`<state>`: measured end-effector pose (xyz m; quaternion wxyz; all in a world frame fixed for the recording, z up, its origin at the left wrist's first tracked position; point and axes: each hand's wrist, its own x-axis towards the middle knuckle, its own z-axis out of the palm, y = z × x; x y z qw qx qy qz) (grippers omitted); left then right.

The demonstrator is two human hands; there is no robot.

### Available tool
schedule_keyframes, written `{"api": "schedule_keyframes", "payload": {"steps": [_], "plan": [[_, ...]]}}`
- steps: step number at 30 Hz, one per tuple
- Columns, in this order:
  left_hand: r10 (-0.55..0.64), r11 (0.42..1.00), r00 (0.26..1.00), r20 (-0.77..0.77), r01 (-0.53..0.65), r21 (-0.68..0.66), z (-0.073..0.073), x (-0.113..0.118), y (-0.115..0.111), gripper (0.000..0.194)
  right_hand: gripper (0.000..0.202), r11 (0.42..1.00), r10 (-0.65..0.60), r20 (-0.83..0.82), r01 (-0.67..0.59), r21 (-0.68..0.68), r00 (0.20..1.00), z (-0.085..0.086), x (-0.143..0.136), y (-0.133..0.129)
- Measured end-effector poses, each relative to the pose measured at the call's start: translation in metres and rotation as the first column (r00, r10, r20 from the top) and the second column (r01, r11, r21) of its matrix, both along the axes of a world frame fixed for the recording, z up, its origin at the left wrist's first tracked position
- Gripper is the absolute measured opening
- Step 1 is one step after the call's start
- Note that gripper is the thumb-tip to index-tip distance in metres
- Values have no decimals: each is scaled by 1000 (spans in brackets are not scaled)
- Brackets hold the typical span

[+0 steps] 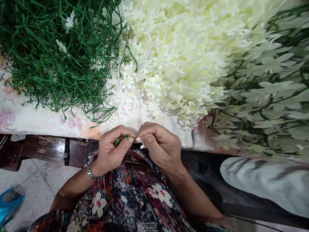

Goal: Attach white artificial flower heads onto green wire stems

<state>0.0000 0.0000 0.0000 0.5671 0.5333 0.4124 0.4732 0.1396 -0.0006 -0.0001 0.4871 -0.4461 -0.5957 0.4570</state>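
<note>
Close in front of my body, just off the table's near edge, both hands meet with fingertips almost touching. My left hand point(116, 146) is closed in a pinch on a green plastic stem point(117, 141), whose small tips poke out between thumb and fingers. Between thumb and forefinger, my right hand point(161, 145) pinches a small white artificial flower point(142, 144); its petals show below the fingertips. Whether flower and stem touch is hidden by the fingers. A heap of green plastic stems point(65, 64) lies beyond my left hand, and a large pile of cream-white flower heads point(178, 61) beyond my right.
Thin white sticks point(125, 96) lie between the two heaps on the floral tablecloth point(48, 117). Finished-looking white flower sprays point(272, 96) spread at the right. A white rounded bundle point(263, 180) sits below them. A blue plastic object point(11, 204) is at lower left.
</note>
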Motion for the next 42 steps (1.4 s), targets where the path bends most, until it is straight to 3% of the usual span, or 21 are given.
{"api": "schedule_keyframes", "payload": {"steps": [5,11,18,21,26,29,35,42], "plan": [[8,1000,1000,16,-7,-30,-2,0,-2,7,9,997,-5,58,1,80,998,1,-2,1],[4,998,999,45,-2,-62,2,0,-2,9,6,989,-145,164,146,5,976,-4,-1,-4],[-24,1000,996,-91,26,14,9,3,1,9,5,980,-195,264,175,97,945,-2,-2,-1],[20,999,994,-109,-17,29,6,6,1,4,8,984,-164,237,141,113,957,-1,-3,0],[70,995,997,45,-67,-74,-3,7,0,6,8,991,-114,159,101,89,981,0,-4,-1],[106,993,991,79,-100,-69,-4,7,1,5,14,996,-92,148,88,32,985,1,-2,-1],[18,999,998,-62,-20,-26,5,5,0,9,5,988,-150,262,134,79,953,-1,3,-1],[-56,998,993,-100,54,-20,8,5,0,8,11,995,-85,101,80,59,991,-7,1,-3]]}}
